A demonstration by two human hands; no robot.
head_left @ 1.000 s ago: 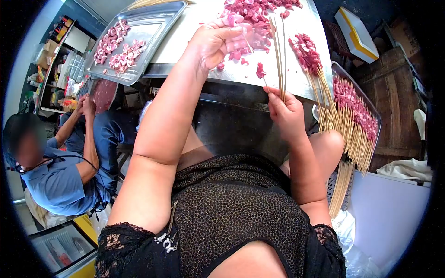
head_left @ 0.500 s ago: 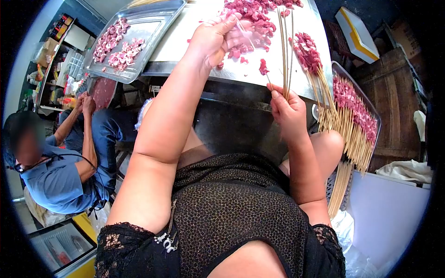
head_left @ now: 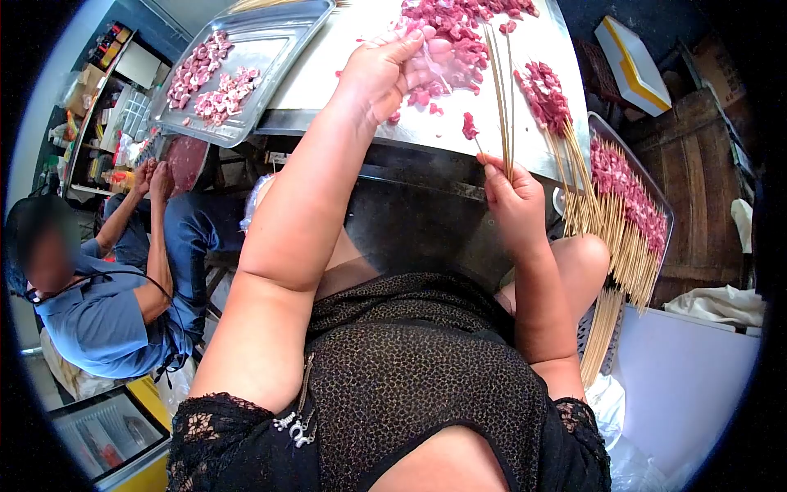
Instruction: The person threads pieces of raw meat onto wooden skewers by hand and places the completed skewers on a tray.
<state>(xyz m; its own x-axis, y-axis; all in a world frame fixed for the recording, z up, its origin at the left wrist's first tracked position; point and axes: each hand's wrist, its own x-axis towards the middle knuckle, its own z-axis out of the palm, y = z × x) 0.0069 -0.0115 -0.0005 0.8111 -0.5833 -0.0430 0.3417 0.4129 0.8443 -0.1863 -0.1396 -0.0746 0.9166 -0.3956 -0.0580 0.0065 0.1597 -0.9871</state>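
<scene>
Gripping a few thin sticks (head_left: 496,90), the right hand (head_left: 516,195) sits right of centre, just off the near edge of the white-topped table (head_left: 316,86), thumb and fingers clamped around them. One stick from that same grip leans up and left, with a small piece of red meat (head_left: 470,126) at its tip. Up near the top centre, the left hand (head_left: 379,75) reaches to the left side of a heap of raw meat (head_left: 467,49); its thumb and fingers stand partly apart, with a pale blur about them, and I can't tell whether anything is pinched there. Right of the sticks, a bundle of loaded skewers (head_left: 544,94) has its meat end on the table, and more lie in a metal tray (head_left: 605,121) farther right. At the left edge sits a co-worker (head_left: 102,328) in a blue shirt, hands close together.
</scene>
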